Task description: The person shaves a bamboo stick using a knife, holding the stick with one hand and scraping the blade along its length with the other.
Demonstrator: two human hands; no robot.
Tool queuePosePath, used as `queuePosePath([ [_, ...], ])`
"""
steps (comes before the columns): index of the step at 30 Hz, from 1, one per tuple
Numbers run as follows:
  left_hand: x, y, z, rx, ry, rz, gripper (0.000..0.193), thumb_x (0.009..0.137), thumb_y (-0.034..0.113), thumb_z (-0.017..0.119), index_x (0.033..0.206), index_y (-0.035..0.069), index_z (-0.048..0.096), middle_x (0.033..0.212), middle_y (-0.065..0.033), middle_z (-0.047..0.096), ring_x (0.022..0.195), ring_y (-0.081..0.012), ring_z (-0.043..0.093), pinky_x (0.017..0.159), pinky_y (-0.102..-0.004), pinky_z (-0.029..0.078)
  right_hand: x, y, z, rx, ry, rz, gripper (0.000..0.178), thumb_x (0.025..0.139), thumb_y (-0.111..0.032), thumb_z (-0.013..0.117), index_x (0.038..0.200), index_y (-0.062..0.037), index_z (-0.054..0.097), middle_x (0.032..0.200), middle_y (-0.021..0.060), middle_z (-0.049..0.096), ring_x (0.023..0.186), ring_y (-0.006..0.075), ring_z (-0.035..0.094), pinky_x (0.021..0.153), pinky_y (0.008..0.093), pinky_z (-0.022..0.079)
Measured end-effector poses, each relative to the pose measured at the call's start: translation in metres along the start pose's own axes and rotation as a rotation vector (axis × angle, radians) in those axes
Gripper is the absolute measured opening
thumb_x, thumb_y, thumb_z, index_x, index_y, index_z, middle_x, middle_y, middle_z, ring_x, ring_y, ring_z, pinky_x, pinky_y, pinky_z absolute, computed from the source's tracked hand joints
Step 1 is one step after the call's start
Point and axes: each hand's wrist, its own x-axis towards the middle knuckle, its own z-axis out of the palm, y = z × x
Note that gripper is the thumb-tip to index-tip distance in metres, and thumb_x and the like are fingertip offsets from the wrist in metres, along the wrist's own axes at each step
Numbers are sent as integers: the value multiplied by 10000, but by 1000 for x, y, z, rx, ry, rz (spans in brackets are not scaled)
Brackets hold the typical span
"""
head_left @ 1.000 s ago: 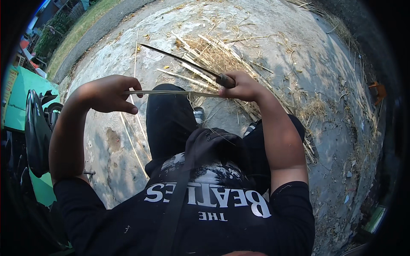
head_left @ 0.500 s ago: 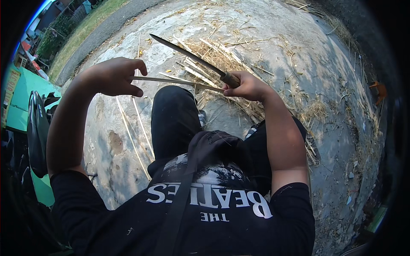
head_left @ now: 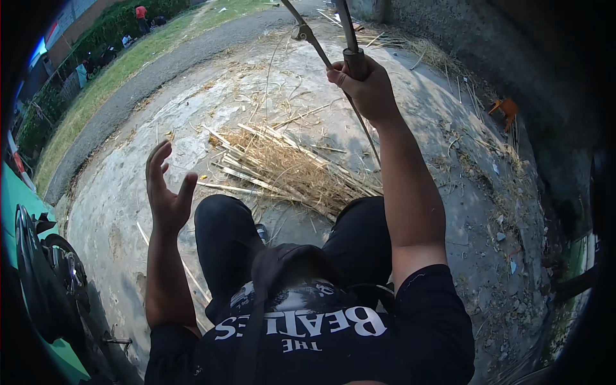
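My right hand [head_left: 364, 90] is raised far out in front, closed around the dark handle of a long knife [head_left: 346, 38] whose blade points up out of the picture. A thin bamboo strip [head_left: 321, 54] runs slanting past that fist, and seems gripped together with the handle. At the left, my left hand [head_left: 165, 192] is lifted with fingers spread and nothing in it. Between the hands, on the concrete ground beyond my knees, lies a pile of split bamboo strips and dry shavings [head_left: 289, 170].
A motorcycle wheel [head_left: 48, 269] and a green body panel [head_left: 25, 199] stand close at my left. Loose strips [head_left: 192, 276] lie by my left leg. A road and grass verge [head_left: 128, 70] run at the back left, a dark wall [head_left: 513, 38] and an orange object [head_left: 507, 106] at the right.
My left hand has let go of the strip and opened. My right hand has swung the knife up and away from my body, with the strip now at that hand.
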Motion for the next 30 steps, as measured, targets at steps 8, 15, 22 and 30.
queuePosePath([
  [8,-1,49,134,-211,-398,141,877,836,385,853,1484,-8,413,1477,-285,440,1397,-408,441,1167,-480,373,46,-130,-13,383,168,-259,183,909,-144,802,955,-50,651,946,94,741,899,230,746,789,375,562],
  [15,36,83,187,-305,-39,317,626,917,340,782,1358,-23,528,1148,-252,659,1047,-343,668,904,-424,535,45,-205,-9,593,357,-330,202,964,-119,696,1096,-67,553,955,84,635,848,221,661,697,377,569],
  [22,64,74,141,-417,-219,-55,232,1022,256,629,1159,69,633,622,-97,595,530,-206,546,536,-365,419,39,-223,-40,527,475,-363,252,965,-140,700,1153,-67,550,1024,109,627,918,241,666,684,353,546],
  [30,-8,13,-8,100,-338,-186,208,1000,214,634,1105,35,644,633,-148,617,568,-290,630,555,-412,446,-7,-91,-78,-180,632,-11,234,897,-200,797,938,-25,647,838,89,724,745,171,713,687,332,557],
])
